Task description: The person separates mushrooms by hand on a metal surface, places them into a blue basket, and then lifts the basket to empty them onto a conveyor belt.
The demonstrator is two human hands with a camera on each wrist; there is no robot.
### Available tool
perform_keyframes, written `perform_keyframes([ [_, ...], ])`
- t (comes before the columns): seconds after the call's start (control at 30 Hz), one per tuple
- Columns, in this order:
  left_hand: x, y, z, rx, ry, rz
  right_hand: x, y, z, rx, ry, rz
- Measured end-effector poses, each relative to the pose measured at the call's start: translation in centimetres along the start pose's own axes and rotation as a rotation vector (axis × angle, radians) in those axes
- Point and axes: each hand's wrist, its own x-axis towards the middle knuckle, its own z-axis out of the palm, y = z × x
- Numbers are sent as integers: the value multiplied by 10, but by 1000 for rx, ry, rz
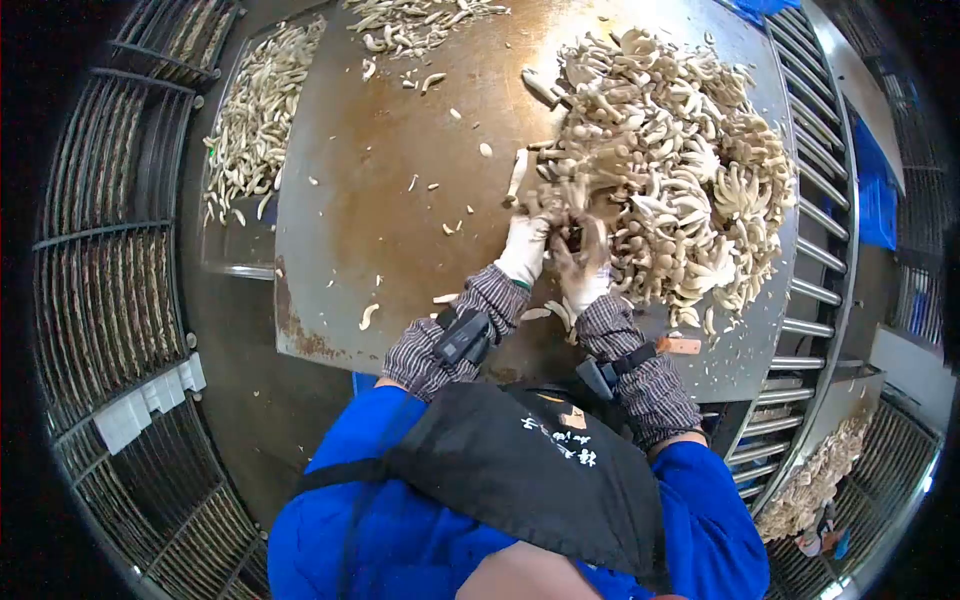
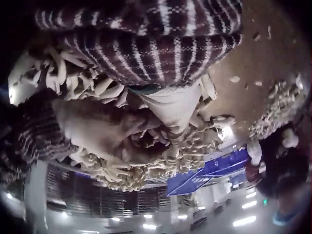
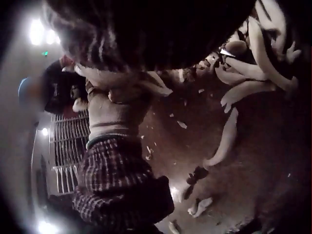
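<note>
Both hands wear white gloves and meet at the near left edge of a big heap of pale mushrooms point(image 1: 700, 170) on the metal table point(image 1: 390, 210). My left hand point(image 1: 524, 250) grips a mushroom cluster point(image 1: 563, 198), blurred in the head view. Close beside it, my right hand point(image 1: 587, 272) has its curled fingers on the near side of the same cluster. The left wrist view shows the right hand point(image 2: 102, 129) bent in toward the left one. A few single mushrooms point(image 3: 226, 139) lie on the table by the hands.
Loose mushrooms point(image 1: 420, 25) are spread at the table's far edge, and a tray of them point(image 1: 262, 110) stands to the left. An orange-handled tool point(image 1: 680, 345) lies beside the right forearm. A roller conveyor point(image 1: 820, 210) runs along the right side. Another person point(image 2: 273, 165) stands across the table.
</note>
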Motion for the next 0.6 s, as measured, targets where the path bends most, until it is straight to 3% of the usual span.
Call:
perform_keyframes([
  [0.03, -7, 0, 0, -31, 138, 86, -4, -7, 2, 8, -43, -54],
  [0.1, -13, 8, -26, -316, 156, 21, -19, -13, 2, -39, -198, -155],
  [0.13, -28, 15, -44, -264, 179, -46, -31, -5, 4, 119, -257, -14],
  [0.17, -38, 25, -44, -309, 198, 6, -36, -6, 9, 275, -315, 123],
  [0.23, -68, 47, -49, -191, 85, -85, -32, -13, 14, 488, -57, 152],
  [0.27, -52, 27, -73, -196, 53, 56, -21, -24, 15, 432, -78, 105],
  [0.3, -59, 25, -100, -93, -174, -59, -12, -33, 16, 377, -94, 59],
  [0.37, -89, 28, -67, -218, -162, 88, -17, -15, 40, 771, -286, 271],
  [0.4, -94, 31, -69, -83, -192, 96, -18, -14, 50, 941, -357, 406],
  [0.47, -109, 29, -70, -128, -120, 123, -21, -9, 58, 950, -431, 362],
  [0.53, -116, 31, -69, -178, -45, 148, -28, -6, 67, 600, -320, 332],
  [0.6, -116, 34, -61, -434, 128, 58, -40, -10, 68, 547, -268, 310],
])
